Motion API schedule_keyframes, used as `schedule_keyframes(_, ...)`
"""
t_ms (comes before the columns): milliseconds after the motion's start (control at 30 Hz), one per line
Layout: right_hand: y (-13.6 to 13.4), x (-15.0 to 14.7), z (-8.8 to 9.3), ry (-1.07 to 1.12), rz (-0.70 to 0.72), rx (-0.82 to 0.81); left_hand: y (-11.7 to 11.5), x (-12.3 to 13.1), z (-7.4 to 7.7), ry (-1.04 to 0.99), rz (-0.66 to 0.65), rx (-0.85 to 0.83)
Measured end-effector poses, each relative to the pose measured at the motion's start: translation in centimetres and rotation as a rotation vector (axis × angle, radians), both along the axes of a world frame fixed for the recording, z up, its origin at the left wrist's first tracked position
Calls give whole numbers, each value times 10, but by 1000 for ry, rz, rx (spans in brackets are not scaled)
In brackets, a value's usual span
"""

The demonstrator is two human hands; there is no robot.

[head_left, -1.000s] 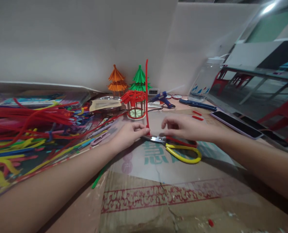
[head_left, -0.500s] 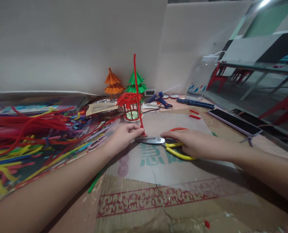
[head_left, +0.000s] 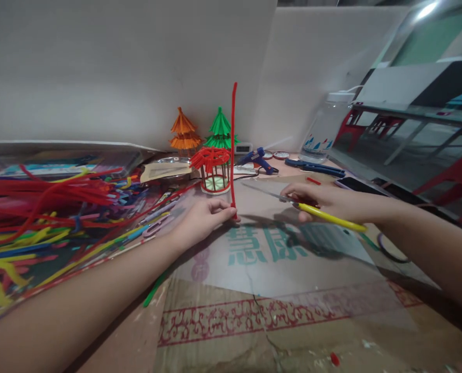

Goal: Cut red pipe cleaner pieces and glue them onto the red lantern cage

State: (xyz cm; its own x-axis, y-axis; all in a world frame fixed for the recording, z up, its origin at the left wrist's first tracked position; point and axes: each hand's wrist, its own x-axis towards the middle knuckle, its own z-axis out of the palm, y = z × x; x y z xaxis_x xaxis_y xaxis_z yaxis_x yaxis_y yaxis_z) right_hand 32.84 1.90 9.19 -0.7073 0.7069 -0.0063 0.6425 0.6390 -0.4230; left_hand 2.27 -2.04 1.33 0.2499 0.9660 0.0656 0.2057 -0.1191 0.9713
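Note:
My left hand (head_left: 203,217) pinches the bottom end of a red pipe cleaner (head_left: 233,145), which stands upright from the cardboard. My right hand (head_left: 327,202) is closed round the yellow handles of a pair of scissors (head_left: 293,203), lifted off the table with the steel blades pointing left toward the pipe cleaner. Just behind the pipe cleaner stands a small red pavilion model (head_left: 214,168) made of pipe cleaners. An orange model (head_left: 183,129) and a green model (head_left: 220,129) stand against the wall behind it.
A big heap of coloured pipe cleaners (head_left: 52,207) covers the left of the table. A blue glue gun (head_left: 259,158), a clear water bottle (head_left: 324,132), a phone (head_left: 357,185) and a metal dish (head_left: 168,168) lie toward the back. Printed cardboard (head_left: 254,311) covers the near side.
My right hand has closed on the scissors and lifted them off the cardboard, up and to the right. My left hand has kept the red pipe cleaner upright in the same spot.

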Motion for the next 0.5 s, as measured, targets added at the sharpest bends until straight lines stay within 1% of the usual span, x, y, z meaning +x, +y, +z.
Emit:
schedule_keyframes(100,5,-3,-5,-67,-19,-62,-3,2,3,34,-6,-6)
schedule_keyframes(233,0,-11,-9,-122,37,-147,-4,2,5,87,-17,-6)
schedule_keyframes(367,-3,-15,-12,-85,95,-166,-4,3,5,134,-29,10)
schedule_keyframes(500,0,-14,-17,-51,76,-215,-5,4,6,137,-54,-3)
